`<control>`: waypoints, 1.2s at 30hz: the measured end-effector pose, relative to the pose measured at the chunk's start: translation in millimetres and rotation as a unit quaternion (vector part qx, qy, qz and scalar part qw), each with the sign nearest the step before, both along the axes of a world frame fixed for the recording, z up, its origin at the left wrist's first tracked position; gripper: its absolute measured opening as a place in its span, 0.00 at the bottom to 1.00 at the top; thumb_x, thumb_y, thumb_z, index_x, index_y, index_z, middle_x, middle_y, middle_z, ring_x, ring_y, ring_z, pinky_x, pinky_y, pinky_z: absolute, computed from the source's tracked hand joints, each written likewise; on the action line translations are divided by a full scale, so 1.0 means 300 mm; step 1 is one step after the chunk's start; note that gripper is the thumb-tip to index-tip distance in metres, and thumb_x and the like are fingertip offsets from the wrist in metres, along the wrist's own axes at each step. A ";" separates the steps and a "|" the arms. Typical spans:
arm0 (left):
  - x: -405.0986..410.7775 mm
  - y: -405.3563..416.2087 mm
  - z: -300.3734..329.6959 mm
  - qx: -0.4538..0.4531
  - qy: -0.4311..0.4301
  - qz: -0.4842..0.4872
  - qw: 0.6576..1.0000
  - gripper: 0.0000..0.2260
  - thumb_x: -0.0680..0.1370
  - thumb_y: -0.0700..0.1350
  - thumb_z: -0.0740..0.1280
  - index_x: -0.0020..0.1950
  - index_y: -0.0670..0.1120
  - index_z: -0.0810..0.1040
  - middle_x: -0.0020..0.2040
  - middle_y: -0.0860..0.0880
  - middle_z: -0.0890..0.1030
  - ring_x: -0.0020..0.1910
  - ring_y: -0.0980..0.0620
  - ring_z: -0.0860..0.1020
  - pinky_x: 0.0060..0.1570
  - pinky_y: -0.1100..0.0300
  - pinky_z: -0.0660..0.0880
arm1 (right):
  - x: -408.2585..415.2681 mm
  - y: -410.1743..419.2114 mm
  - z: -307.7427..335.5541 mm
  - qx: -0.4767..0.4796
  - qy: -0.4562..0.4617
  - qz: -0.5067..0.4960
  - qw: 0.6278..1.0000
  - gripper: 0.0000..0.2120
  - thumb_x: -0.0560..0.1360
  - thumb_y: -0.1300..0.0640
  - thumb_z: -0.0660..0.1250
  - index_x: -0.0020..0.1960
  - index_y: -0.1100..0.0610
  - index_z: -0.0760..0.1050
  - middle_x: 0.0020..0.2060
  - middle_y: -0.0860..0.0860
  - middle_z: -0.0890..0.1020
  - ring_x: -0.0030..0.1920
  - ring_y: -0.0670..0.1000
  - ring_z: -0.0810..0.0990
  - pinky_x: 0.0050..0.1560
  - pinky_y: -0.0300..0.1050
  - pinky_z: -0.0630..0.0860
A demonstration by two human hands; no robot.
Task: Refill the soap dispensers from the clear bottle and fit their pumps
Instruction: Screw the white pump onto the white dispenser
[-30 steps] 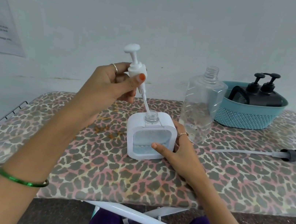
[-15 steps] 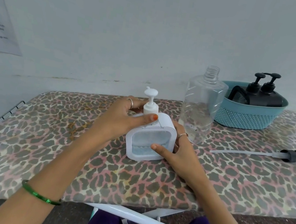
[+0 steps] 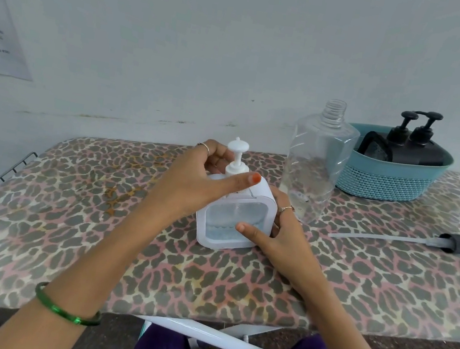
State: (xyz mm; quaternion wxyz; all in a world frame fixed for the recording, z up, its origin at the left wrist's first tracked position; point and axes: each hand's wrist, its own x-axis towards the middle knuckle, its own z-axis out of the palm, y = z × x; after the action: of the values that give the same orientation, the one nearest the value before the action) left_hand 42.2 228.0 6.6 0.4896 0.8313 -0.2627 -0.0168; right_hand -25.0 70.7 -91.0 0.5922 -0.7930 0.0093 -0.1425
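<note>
Fingers of the left hand (image 3: 198,178) pinch the white plastic pump's collar (image 3: 236,169) atop the square white dispenser (image 3: 233,216) at the table's middle; the right hand (image 3: 276,235) grips its side. Twist squarely, keeping it steady. The uncapped clear bottle (image 3: 315,163) just behind risks tipping; black pump (image 3: 457,243) lies apart.

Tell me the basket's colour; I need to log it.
The basket is teal blue with a woven-look lower wall, shown in the head view, the only one.

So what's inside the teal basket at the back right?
The teal basket holds dark dispensers with two black pump heads sticking up above the rim. Its wall hides their lower bodies and anything lying beneath them.
</note>
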 end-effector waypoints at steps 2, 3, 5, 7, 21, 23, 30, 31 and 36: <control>-0.006 -0.011 -0.003 0.009 -0.033 0.025 0.999 0.20 0.59 0.65 0.69 0.44 0.55 0.74 0.42 0.59 0.78 0.39 0.68 0.75 0.38 0.77 0.69 | 0.001 0.000 -0.004 0.001 -0.002 -0.001 1.000 0.34 0.68 0.46 0.74 0.69 0.42 0.63 0.57 0.36 0.76 0.56 0.37 0.77 0.56 0.37 0.76; -0.004 -0.011 -0.005 0.015 -0.045 0.028 0.998 0.18 0.61 0.64 0.71 0.43 0.55 0.74 0.41 0.59 0.78 0.38 0.68 0.75 0.38 0.77 0.68 | 0.001 0.000 -0.004 0.000 -0.005 -0.001 1.000 0.33 0.69 0.47 0.74 0.69 0.41 0.63 0.57 0.35 0.76 0.57 0.37 0.76 0.56 0.37 0.76; 0.004 -0.006 -0.002 0.025 -0.053 0.020 0.998 0.13 0.66 0.58 0.74 0.44 0.55 0.75 0.43 0.60 0.79 0.41 0.66 0.76 0.40 0.77 0.68 | -0.001 0.001 0.000 -0.001 -0.006 0.000 1.000 0.32 0.70 0.49 0.74 0.68 0.41 0.62 0.56 0.34 0.76 0.56 0.35 0.76 0.54 0.34 0.75; 0.009 0.005 0.000 0.030 -0.044 0.003 0.999 0.09 0.70 0.54 0.73 0.47 0.56 0.77 0.45 0.62 0.79 0.46 0.66 0.77 0.44 0.75 0.70 | -0.001 0.000 0.003 0.002 -0.005 0.004 1.000 0.31 0.70 0.50 0.74 0.67 0.41 0.62 0.54 0.33 0.76 0.55 0.34 0.76 0.52 0.32 0.75; -0.009 0.007 0.002 0.066 -0.084 0.015 0.994 0.17 0.67 0.59 0.75 0.50 0.57 0.75 0.47 0.61 0.78 0.49 0.65 0.76 0.47 0.75 0.69 | 0.001 0.002 -0.003 0.003 -0.016 0.003 1.000 0.33 0.68 0.46 0.73 0.69 0.42 0.63 0.58 0.38 0.76 0.57 0.36 0.76 0.54 0.33 0.75; -0.007 0.004 0.003 0.070 -0.113 0.025 0.991 0.13 0.69 0.56 0.74 0.48 0.56 0.74 0.45 0.61 0.78 0.47 0.67 0.75 0.45 0.78 0.67 | 0.003 0.003 -0.002 0.002 -0.019 0.006 1.000 0.32 0.69 0.49 0.73 0.69 0.42 0.63 0.59 0.38 0.75 0.57 0.36 0.76 0.52 0.30 0.74; -0.013 0.044 0.032 0.116 -0.065 -0.058 0.989 0.15 0.78 0.48 0.66 0.65 0.53 0.75 0.59 0.60 0.78 0.56 0.62 0.73 0.53 0.69 0.68 | 0.004 -0.002 -0.009 -0.009 -0.025 0.009 1.000 0.29 0.72 0.52 0.73 0.67 0.40 0.62 0.59 0.38 0.76 0.58 0.36 0.76 0.56 0.31 0.73; -0.012 0.050 0.034 0.117 -0.053 -0.069 0.989 0.15 0.78 0.48 0.67 0.65 0.54 0.75 0.59 0.59 0.79 0.57 0.60 0.75 0.53 0.66 0.69 | 0.002 -0.002 -0.008 -0.012 -0.027 0.008 1.000 0.29 0.72 0.52 0.72 0.67 0.39 0.62 0.59 0.37 0.75 0.58 0.35 0.75 0.55 0.30 0.72; -0.018 0.034 0.020 0.107 -0.089 -0.026 0.990 0.19 0.70 0.58 0.72 0.59 0.60 0.74 0.49 0.67 0.76 0.48 0.73 0.72 0.44 0.76 0.66 | 0.001 0.000 -0.006 -0.009 -0.025 0.005 1.000 0.30 0.71 0.52 0.72 0.68 0.42 0.61 0.58 0.36 0.74 0.56 0.33 0.74 0.51 0.26 0.71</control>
State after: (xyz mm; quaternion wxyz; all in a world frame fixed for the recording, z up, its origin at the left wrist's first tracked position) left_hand 36.9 238.2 12.7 0.3720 0.8698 -0.3237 0.0168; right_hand -24.7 70.9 -92.6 0.5854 -0.7947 -0.0112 -0.1597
